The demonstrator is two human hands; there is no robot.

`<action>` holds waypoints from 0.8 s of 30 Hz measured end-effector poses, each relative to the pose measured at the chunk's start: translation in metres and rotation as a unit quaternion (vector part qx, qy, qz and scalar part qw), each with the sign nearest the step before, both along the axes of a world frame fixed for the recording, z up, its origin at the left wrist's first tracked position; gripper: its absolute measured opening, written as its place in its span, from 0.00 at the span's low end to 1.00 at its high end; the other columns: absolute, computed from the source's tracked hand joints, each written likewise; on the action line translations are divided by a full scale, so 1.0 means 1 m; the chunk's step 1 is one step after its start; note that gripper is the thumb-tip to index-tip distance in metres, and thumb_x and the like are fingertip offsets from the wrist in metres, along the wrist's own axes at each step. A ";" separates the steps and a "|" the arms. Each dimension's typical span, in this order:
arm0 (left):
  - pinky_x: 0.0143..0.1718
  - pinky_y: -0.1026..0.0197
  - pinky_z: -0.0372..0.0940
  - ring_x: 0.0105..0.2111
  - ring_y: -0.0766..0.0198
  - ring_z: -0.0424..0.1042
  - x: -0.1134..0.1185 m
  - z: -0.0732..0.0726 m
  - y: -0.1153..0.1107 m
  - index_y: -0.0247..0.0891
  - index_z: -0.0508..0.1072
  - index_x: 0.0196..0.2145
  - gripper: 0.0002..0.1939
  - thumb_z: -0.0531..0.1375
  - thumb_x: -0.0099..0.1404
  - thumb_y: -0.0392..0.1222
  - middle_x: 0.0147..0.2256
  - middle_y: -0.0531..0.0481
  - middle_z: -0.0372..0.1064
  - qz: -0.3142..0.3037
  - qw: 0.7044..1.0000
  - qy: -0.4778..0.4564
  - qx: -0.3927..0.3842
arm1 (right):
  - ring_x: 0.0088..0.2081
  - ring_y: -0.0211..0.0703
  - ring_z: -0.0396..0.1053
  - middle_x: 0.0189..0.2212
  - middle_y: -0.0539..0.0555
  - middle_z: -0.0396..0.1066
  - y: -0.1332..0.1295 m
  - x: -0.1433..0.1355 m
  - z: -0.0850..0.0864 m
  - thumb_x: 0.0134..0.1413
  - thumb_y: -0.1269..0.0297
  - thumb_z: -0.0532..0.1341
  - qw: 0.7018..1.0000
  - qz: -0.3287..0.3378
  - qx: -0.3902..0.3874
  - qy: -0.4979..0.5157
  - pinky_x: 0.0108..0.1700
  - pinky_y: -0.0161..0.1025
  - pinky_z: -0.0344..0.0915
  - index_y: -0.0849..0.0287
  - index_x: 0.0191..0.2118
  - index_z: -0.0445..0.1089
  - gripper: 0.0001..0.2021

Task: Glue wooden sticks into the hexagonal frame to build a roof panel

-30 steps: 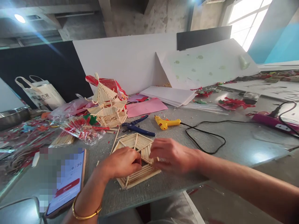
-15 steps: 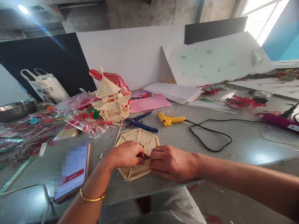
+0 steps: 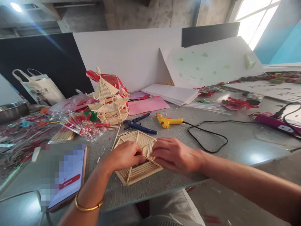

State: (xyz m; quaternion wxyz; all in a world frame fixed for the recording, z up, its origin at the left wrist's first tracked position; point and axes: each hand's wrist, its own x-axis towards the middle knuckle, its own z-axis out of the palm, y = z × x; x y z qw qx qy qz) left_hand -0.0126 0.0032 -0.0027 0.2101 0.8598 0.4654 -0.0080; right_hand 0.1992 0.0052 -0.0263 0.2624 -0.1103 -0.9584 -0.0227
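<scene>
A flat polygonal frame of pale wooden sticks (image 3: pixel 143 169) lies on the grey table in front of me. My left hand (image 3: pixel 128 153) rests over its left and middle part, fingers curled down, the fingertips at its centre; whatever they pinch is too small to make out. Above the right edge of the frame is my right hand (image 3: pixel 172 155), its fingers bent and close together, slightly blurred; what lies between the fingertips is hidden. A small stick pavilion (image 3: pixel 109 103) with a pointed roof stands behind the frame.
Blue pliers (image 3: pixel 141 125) and a yellow glue gun (image 3: pixel 169 121) with a black cord lie beyond the frame. At the left are a phone (image 3: pixel 68 179) and wrapped stick bundles (image 3: pixel 81 125). A purple power strip (image 3: pixel 275 122) sits at the right, pink paper (image 3: pixel 150 105) behind.
My right hand has lifted slightly off the frame's right side, uncovering more of its edge. My left hand stays on the frame. The view has shifted a little to the right.
</scene>
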 end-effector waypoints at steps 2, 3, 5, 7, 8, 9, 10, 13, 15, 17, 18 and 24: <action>0.24 0.63 0.51 0.23 0.67 0.62 0.002 -0.001 0.000 0.37 0.74 0.27 0.16 0.53 0.59 0.49 0.23 0.49 0.70 0.013 1.000 0.004 0.013 | 0.35 0.39 0.62 0.33 0.57 0.67 0.005 0.004 0.001 0.58 0.71 0.51 0.998 -0.048 0.007 0.048 0.37 0.37 0.61 0.64 0.38 0.66 0.08; 0.24 0.63 0.50 0.23 0.67 0.61 0.004 -0.002 -0.001 0.37 0.74 0.26 0.16 0.53 0.59 0.49 0.22 0.50 0.69 0.016 1.000 0.010 0.021 | 0.34 0.39 0.62 0.32 0.57 0.67 0.008 0.005 0.001 0.58 0.71 0.51 0.996 -0.067 0.012 0.056 0.36 0.37 0.61 0.65 0.38 0.67 0.08; 0.24 0.62 0.49 0.21 0.67 0.60 0.006 -0.006 -0.001 0.37 0.74 0.25 0.16 0.53 0.59 0.50 0.20 0.50 0.68 0.016 0.999 0.020 0.035 | 0.33 0.39 0.62 0.31 0.57 0.67 0.010 0.004 -0.001 0.58 0.71 0.51 0.996 -0.083 0.017 0.043 0.35 0.37 0.61 0.65 0.37 0.67 0.09; 0.23 0.62 0.48 0.20 0.67 0.58 0.008 -0.009 0.000 0.37 0.74 0.24 0.16 0.54 0.58 0.49 0.20 0.50 0.67 0.012 0.999 0.025 0.043 | 0.33 0.39 0.62 0.30 0.57 0.66 0.010 0.002 -0.003 0.58 0.71 0.50 0.997 -0.071 0.004 0.007 0.35 0.37 0.61 0.64 0.35 0.68 0.09; 0.23 0.62 0.47 0.20 0.68 0.58 0.008 -0.010 0.000 0.37 0.74 0.24 0.15 0.54 0.58 0.49 0.19 0.50 0.67 0.009 0.999 0.028 0.046 | 0.33 0.38 0.62 0.30 0.56 0.66 0.009 0.001 -0.003 0.58 0.70 0.51 0.998 -0.058 -0.006 -0.013 0.35 0.37 0.61 0.64 0.35 0.68 0.09; 0.22 0.62 0.46 0.19 0.68 0.57 0.009 -0.011 -0.001 0.37 0.74 0.24 0.15 0.54 0.58 0.49 0.20 0.50 0.67 0.007 0.998 0.032 0.047 | 0.33 0.38 0.62 0.30 0.56 0.66 0.007 0.000 -0.004 0.58 0.70 0.51 0.998 -0.042 -0.018 -0.031 0.36 0.37 0.61 0.64 0.34 0.68 0.09; 0.22 0.62 0.46 0.19 0.68 0.58 0.009 -0.011 -0.001 0.38 0.75 0.24 0.15 0.54 0.58 0.49 0.20 0.50 0.67 0.005 0.998 0.037 0.048 | 0.34 0.38 0.63 0.30 0.56 0.67 0.006 -0.002 -0.004 0.57 0.69 0.51 0.998 -0.027 -0.030 -0.046 0.36 0.36 0.61 0.63 0.34 0.68 0.09; 0.21 0.63 0.46 0.20 0.68 0.59 0.010 -0.009 -0.002 0.38 0.75 0.25 0.16 0.53 0.58 0.49 0.21 0.50 0.68 0.000 0.998 0.047 0.044 | 0.35 0.38 0.63 0.30 0.56 0.67 0.002 -0.003 -0.005 0.56 0.68 0.53 0.996 0.001 -0.056 -0.069 0.39 0.37 0.61 0.63 0.33 0.67 0.07; 0.21 0.63 0.46 0.20 0.68 0.59 0.010 -0.007 -0.003 0.37 0.75 0.24 0.15 0.53 0.57 0.48 0.20 0.50 0.68 -0.002 0.998 0.047 0.038 | 0.37 0.39 0.64 0.31 0.57 0.67 0.002 -0.003 -0.006 0.56 0.68 0.53 0.995 0.008 -0.066 -0.071 0.39 0.37 0.62 0.63 0.34 0.67 0.07; 0.21 0.64 0.46 0.19 0.69 0.58 0.011 -0.005 -0.003 0.37 0.74 0.23 0.15 0.53 0.57 0.47 0.19 0.51 0.67 -0.003 0.998 0.043 0.037 | 0.37 0.40 0.64 0.31 0.57 0.68 0.002 -0.003 -0.008 0.57 0.67 0.53 0.995 0.011 -0.073 -0.070 0.40 0.37 0.62 0.63 0.35 0.68 0.07; 0.21 0.64 0.45 0.19 0.69 0.58 0.011 -0.004 -0.004 0.37 0.74 0.23 0.15 0.53 0.57 0.47 0.19 0.51 0.66 -0.003 0.998 0.041 0.037 | 0.38 0.40 0.64 0.31 0.57 0.68 0.003 -0.003 -0.008 0.57 0.67 0.53 0.995 0.011 -0.075 -0.070 0.40 0.37 0.62 0.63 0.36 0.68 0.08; 0.21 0.63 0.45 0.19 0.69 0.58 0.012 -0.004 -0.005 0.37 0.74 0.22 0.14 0.54 0.56 0.47 0.18 0.51 0.65 0.003 0.999 0.041 0.035 | 0.37 0.39 0.65 0.31 0.57 0.68 0.002 -0.003 -0.009 0.57 0.68 0.53 0.995 0.016 -0.080 -0.066 0.39 0.37 0.63 0.63 0.37 0.67 0.08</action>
